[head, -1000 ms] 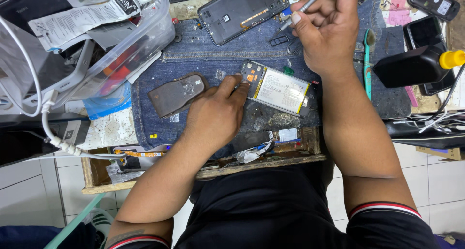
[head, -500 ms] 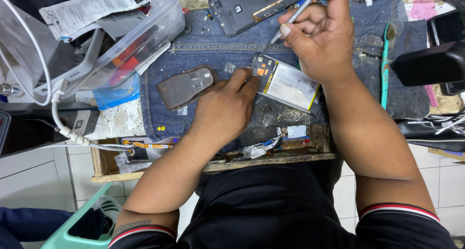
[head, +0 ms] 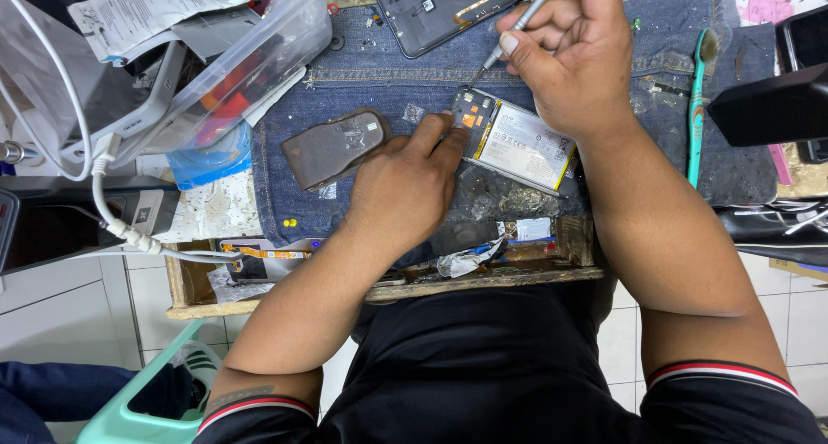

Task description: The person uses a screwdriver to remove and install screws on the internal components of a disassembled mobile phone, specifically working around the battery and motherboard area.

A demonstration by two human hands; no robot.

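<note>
An opened phone body with a white battery lies on a denim cloth. My left hand presses its fingertips on the phone's left end, beside the dark circuit part. My right hand is closed around a thin silver screwdriver, whose tip points down at the phone's upper left corner. A dark phone back cover lies higher up on the cloth.
A brown worn pad lies left of the phone. A clear plastic box with papers and a white cable sit at the left. A teal toothbrush and a black box are at the right. A wooden tray edge runs along the front.
The view has shifted, so everything sits lower in the frame. My right hand has brought the screwdriver tip down toward the phone's corner. My left hand stays on the phone.
</note>
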